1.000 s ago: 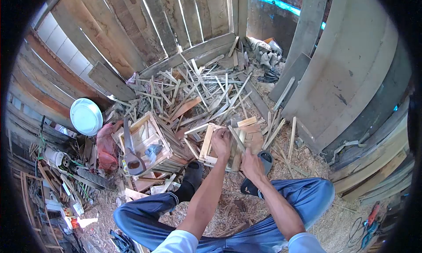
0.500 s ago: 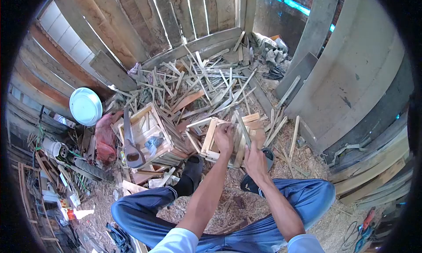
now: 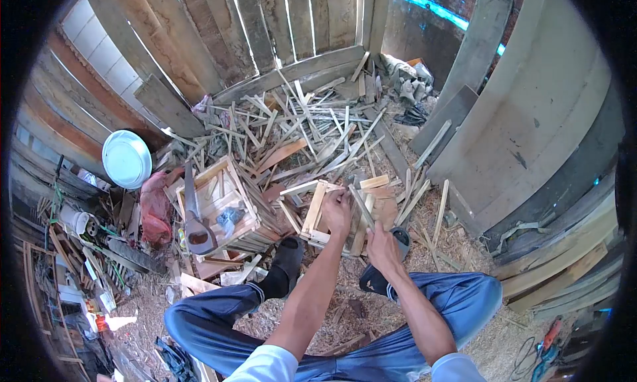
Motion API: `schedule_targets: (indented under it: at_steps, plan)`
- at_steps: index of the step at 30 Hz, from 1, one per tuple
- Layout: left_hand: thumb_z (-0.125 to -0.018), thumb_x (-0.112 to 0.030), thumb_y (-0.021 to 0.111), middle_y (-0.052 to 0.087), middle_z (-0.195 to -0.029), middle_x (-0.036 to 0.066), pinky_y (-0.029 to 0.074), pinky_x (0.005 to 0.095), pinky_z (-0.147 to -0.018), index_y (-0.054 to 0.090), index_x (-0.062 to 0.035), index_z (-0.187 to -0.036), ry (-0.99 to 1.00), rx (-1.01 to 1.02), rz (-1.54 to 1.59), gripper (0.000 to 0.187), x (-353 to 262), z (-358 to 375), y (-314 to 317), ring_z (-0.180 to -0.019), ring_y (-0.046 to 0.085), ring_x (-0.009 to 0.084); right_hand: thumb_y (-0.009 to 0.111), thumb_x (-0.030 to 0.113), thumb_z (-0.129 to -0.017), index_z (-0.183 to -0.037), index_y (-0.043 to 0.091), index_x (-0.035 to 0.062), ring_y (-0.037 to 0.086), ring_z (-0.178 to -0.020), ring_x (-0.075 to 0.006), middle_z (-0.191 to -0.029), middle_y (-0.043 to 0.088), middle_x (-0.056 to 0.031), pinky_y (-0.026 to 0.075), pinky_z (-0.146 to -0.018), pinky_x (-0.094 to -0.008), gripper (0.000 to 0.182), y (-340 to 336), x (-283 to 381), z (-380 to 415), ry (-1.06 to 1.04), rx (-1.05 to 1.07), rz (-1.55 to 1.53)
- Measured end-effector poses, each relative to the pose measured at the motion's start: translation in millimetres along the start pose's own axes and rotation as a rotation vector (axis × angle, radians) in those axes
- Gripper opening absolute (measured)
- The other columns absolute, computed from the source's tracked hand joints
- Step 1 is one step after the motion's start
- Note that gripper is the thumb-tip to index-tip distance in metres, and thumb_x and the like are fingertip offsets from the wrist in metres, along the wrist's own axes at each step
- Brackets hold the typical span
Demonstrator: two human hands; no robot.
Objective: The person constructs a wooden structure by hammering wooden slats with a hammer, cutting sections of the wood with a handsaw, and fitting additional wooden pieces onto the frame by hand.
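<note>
Between my feet lies a small wooden frame [image 3: 314,213] made of pale slats, with short boards [image 3: 383,206] beside it on the right. My left hand [image 3: 337,209] is closed at the frame's upper part, its fingertips pinched; what they hold is too small to make out. My right hand [image 3: 383,246] is wrapped round the lower end of a long narrow tool or strip [image 3: 361,205], which slants up and left beside my left hand.
A wooden crate [image 3: 262,213] at the left has a handsaw [image 3: 192,209] across its edge and a blue bag [image 3: 229,217] inside. Loose sticks [image 3: 325,130] are heaped ahead. A white basin [image 3: 127,159] and a red sack [image 3: 155,209] stand further left.
The upper end of the long tool or strip has shifted slightly left, nearer my left hand. My right hand has moved a little down and left. The view has shifted slightly.
</note>
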State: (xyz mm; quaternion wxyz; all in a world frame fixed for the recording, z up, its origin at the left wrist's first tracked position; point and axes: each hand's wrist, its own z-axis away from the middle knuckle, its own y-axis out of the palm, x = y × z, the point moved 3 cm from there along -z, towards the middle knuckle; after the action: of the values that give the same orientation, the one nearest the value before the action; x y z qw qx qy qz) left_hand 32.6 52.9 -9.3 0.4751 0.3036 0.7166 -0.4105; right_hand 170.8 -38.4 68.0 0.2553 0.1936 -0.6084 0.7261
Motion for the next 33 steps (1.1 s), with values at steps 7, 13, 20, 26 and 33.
schedule_targets:
  at_steps: [7,13,20,26,33]
  plan:
    - [-0.082,-0.009,0.067,0.069,-0.090,0.017,0.050,0.0376,-0.075,0.071,0.0022,-0.090,0.022,0.012,0.002,0.014,-4,3,-2,-0.081,0.065,0.0302,0.047,0.026,-0.099,-0.106,0.046,-0.0004,0.064,-0.072,-0.0510,-0.076,0.064,-0.0317,0.050,-0.065,-0.0599,0.027,5,-4,0,0.006,0.024,-0.005]
    - [-0.082,-0.008,0.066,0.068,-0.089,0.016,0.050,0.0393,-0.077,0.071,0.0018,-0.089,0.037,0.016,-0.050,0.013,-13,3,-6,-0.083,0.064,0.0321,0.047,0.026,-0.098,-0.107,0.046,-0.0008,0.063,-0.073,-0.0515,-0.076,0.064,-0.0318,0.050,-0.067,-0.0599,0.028,-11,17,7,-0.019,-0.088,-0.090]
    - [-0.080,-0.007,0.068,0.067,-0.087,0.017,0.050,0.0400,-0.076,0.071,0.0019,-0.088,0.048,0.008,-0.038,0.012,-9,2,-4,-0.081,0.064,0.0317,0.048,0.026,-0.098,-0.107,0.048,-0.0014,0.064,-0.077,-0.0509,-0.079,0.064,-0.0323,0.050,-0.069,-0.0592,0.029,-10,12,5,0.030,0.015,-0.027]
    - [-0.080,-0.006,0.066,0.066,-0.087,0.017,0.049,0.0411,-0.077,0.070,0.0016,-0.088,0.076,-0.005,-0.026,0.011,-5,3,-1,-0.081,0.062,0.0326,0.050,0.021,-0.098,-0.101,0.048,-0.0018,0.061,-0.075,-0.0521,-0.075,0.061,-0.0334,0.048,-0.065,-0.0585,0.023,2,-1,0,0.010,0.003,-0.059]
    - [-0.082,-0.010,0.068,0.067,-0.087,0.016,0.049,0.0376,-0.075,0.071,0.0013,-0.089,0.082,0.014,-0.068,0.013,-19,4,-8,-0.081,0.063,0.0306,0.049,0.022,-0.098,-0.103,0.048,-0.0018,0.062,-0.073,-0.0521,-0.074,0.062,-0.0329,0.049,-0.064,-0.0585,0.025,0,4,3,0.029,-0.027,-0.101]
